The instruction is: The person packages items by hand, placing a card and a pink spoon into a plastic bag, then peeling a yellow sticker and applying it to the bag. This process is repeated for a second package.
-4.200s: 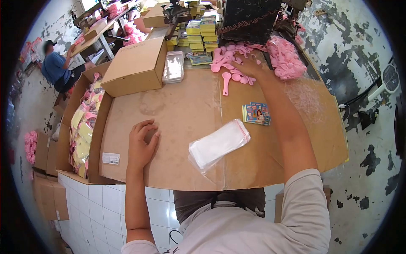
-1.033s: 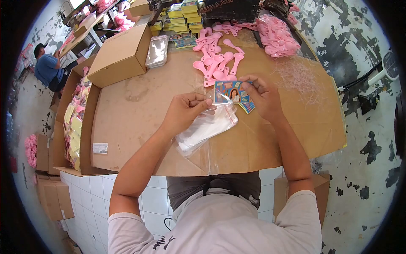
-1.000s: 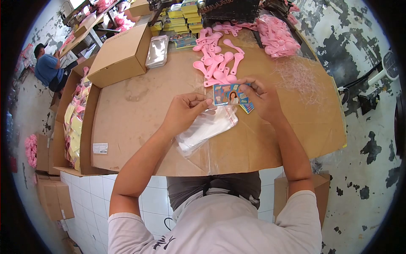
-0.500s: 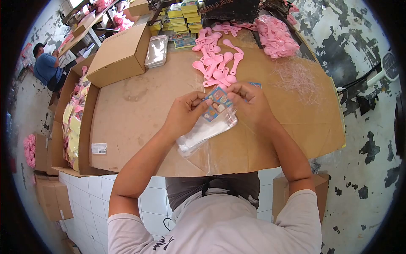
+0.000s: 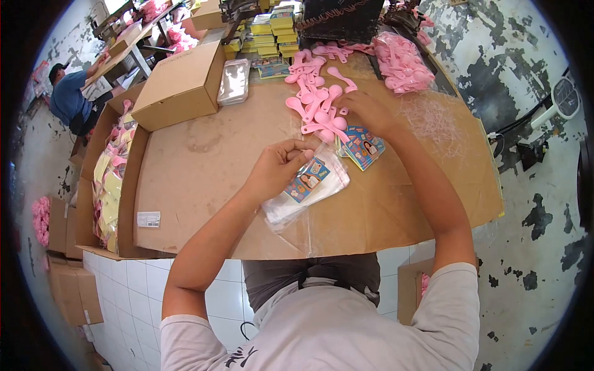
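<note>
My left hand [image 5: 279,166] pinches the upper edge of a clear plastic bag [image 5: 323,158]. A blue printed card [image 5: 307,180] shows through the film, over a stack of clear bags [image 5: 334,184]. My right hand [image 5: 365,112] reaches over the right side of a heap of pink spoons [image 5: 315,99]. Its fingers stretch toward the spoons; whether the fingertips touch one is hard to see. Just below that hand lies a small pile of blue printed cards [image 5: 365,148], close to the nearest spoons.
An open carton [image 5: 141,167] of packed pink and yellow items stands at left, beside a closed cardboard box [image 5: 179,83]. Clear packets [image 5: 234,81] and card stacks [image 5: 281,25] are behind. A bag of pink spoons [image 5: 402,62] sits back right. Another person [image 5: 71,96] works far left.
My right hand has left the card and moved up and right to the spoons, uncovering the card pile. The card, held by both hands before, now shows inside the bag at my left hand.
</note>
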### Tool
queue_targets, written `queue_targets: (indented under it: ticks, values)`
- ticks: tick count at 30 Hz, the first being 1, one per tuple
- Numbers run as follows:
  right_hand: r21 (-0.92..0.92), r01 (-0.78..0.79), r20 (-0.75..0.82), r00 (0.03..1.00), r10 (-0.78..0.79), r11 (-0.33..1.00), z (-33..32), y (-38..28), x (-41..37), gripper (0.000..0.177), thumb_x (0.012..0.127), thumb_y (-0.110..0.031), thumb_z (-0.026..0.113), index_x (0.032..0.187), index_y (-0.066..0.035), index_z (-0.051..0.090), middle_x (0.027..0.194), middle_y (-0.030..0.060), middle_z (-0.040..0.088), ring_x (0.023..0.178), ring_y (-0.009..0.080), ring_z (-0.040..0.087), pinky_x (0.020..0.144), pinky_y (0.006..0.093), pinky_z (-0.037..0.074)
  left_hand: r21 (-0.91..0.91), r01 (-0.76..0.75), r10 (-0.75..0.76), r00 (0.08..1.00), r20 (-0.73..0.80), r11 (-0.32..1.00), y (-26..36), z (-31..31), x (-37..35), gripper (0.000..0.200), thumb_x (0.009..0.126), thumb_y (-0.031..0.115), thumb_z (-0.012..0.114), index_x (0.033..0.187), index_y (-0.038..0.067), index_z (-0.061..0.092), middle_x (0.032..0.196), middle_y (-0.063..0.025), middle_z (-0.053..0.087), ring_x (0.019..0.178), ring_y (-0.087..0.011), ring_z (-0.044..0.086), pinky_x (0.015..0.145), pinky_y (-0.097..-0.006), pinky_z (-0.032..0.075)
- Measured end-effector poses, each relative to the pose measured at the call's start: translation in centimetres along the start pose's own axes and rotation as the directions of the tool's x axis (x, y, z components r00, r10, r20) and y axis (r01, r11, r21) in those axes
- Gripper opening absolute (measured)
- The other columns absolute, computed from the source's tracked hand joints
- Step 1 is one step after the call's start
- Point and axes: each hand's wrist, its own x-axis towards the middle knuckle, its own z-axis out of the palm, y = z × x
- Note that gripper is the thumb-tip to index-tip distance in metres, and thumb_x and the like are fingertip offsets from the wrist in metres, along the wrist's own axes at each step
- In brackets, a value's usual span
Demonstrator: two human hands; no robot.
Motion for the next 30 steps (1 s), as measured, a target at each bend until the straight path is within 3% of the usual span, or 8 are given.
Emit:
queue_targets:
  ticks: [3, 6, 7, 9, 12, 15, 24, 30]
  values:
    - [-0.159, -0.071, 0.000, 0.997, 0.071, 0.985, -1.0, -0.8, -0.5, 0.036, 0.085, -0.009, 0.074, 0.120, -0.006, 0.069, 0.127, 0.0126, 0.065, 0.120, 0.0307, 0.060, 0.098, 0.0414, 0.050, -0.064, 0.000, 0.001, 1.000, 0.004, 0.998, 0.0, -0.2, 0.1, 0.025, 0.103, 0.018, 0.065, 0.120, -0.001, 0.067, 0.088, 0.0008, 0.073, 0.070, -0.0007, 0.059, 0.057, -0.0185, 0.044]
    - [-0.027, -0.140, -0.131, 0.982, 0.136, 0.990, -4.4, -4.1, -0.4, 0.036, 0.089, -0.007, 0.073, 0.124, -0.004, 0.066, 0.123, 0.0108, 0.067, 0.112, 0.0243, 0.065, 0.089, 0.0373, 0.055, -0.073, -0.018, 0.017, 1.000, -0.018, 0.997, 0.2, 0.2, -0.1, 0.026, 0.103, 0.018, 0.065, 0.120, -0.001, 0.067, 0.088, 0.0000, 0.073, 0.070, -0.0005, 0.059, 0.057, -0.0182, 0.044]
    - [0.269, -0.155, -0.167, 0.965, 0.204, 0.951, -4.7, -5.1, -0.5, 0.036, 0.090, -0.006, 0.072, 0.126, -0.003, 0.064, 0.121, 0.0102, 0.067, 0.108, 0.0218, 0.066, 0.086, 0.0351, 0.055, -0.066, -0.023, 0.021, 0.999, -0.028, 0.998, 0.5, 0.4, -0.2, 0.026, 0.103, 0.017, 0.065, 0.120, -0.001, 0.066, 0.089, -0.0005, 0.074, 0.070, -0.0005, 0.059, 0.057, -0.0181, 0.045]
    - [0.770, -0.110, -0.163, 0.918, 0.360, 0.629, -4.5, -7.6, -0.7, 0.037, 0.093, -0.004, 0.071, 0.129, -0.001, 0.060, 0.117, 0.0089, 0.068, 0.100, 0.0166, 0.069, 0.080, 0.0306, 0.056, -0.053, -0.041, 0.039, 0.999, -0.028, 0.998, 0.9, 0.9, -0.5, 0.025, 0.103, 0.017, 0.065, 0.120, -0.002, 0.066, 0.090, -0.0012, 0.074, 0.071, -0.0009, 0.060, 0.058, -0.0180, 0.045]
    - [0.914, -0.092, -0.109, 0.883, 0.457, 0.396, -4.9, -12.1, -0.4, 0.041, 0.094, -0.003, 0.072, 0.132, 0.000, 0.055, 0.108, 0.0098, 0.069, 0.084, 0.0108, 0.069, 0.063, 0.0260, 0.058, -0.054, -0.035, 0.034, 0.999, -0.019, 0.998, 0.1, 1.1, -0.4, 0.026, 0.103, 0.016, 0.065, 0.121, -0.002, 0.066, 0.090, -0.0015, 0.074, 0.072, -0.0013, 0.061, 0.059, -0.0184, 0.047]
    - [0.953, -0.079, -0.110, 0.810, 0.576, 0.293, -4.4, -13.4, -0.3, 0.043, 0.094, -0.003, 0.071, 0.133, 0.000, 0.052, 0.107, 0.0098, 0.069, 0.084, 0.0107, 0.070, 0.064, 0.0245, 0.058, -0.016, -0.003, 0.003, 1.000, -0.023, 1.000, 0.1, 1.1, -0.5, 0.027, 0.103, 0.017, 0.065, 0.122, -0.002, 0.067, 0.090, -0.0008, 0.074, 0.073, -0.0016, 0.061, 0.061, -0.0189, 0.049]
    - [0.927, -0.118, -0.155, 0.745, 0.649, 0.356, -1.8, -15.0, -0.8, 0.033, 0.096, -0.006, 0.071, 0.125, 0.000, 0.055, 0.107, 0.0068, 0.065, 0.082, 0.0102, 0.069, 0.068, 0.0229, 0.058, -0.105, -0.037, 0.034, 0.999, -0.029, 0.994, -0.7, 1.3, -0.2, 0.030, 0.104, 0.018, 0.063, 0.124, -0.004, 0.068, 0.093, -0.0016, 0.073, 0.077, -0.0031, 0.062, 0.063, -0.0211, 0.050]
    - [0.927, -0.032, -0.147, 0.887, 0.439, 0.375, -0.6, -13.6, -1.9, 0.021, 0.101, -0.009, 0.063, 0.120, -0.001, 0.060, 0.117, 0.0065, 0.064, 0.114, 0.0158, 0.061, 0.095, 0.0340, 0.050, -0.258, 0.019, -0.008, 0.999, 0.044, 0.966, -0.1, 0.9, -0.4, 0.032, 0.106, 0.022, 0.060, 0.127, -0.002, 0.066, 0.105, -0.0073, 0.074, 0.089, -0.0112, 0.070, 0.078, -0.0267, 0.058]
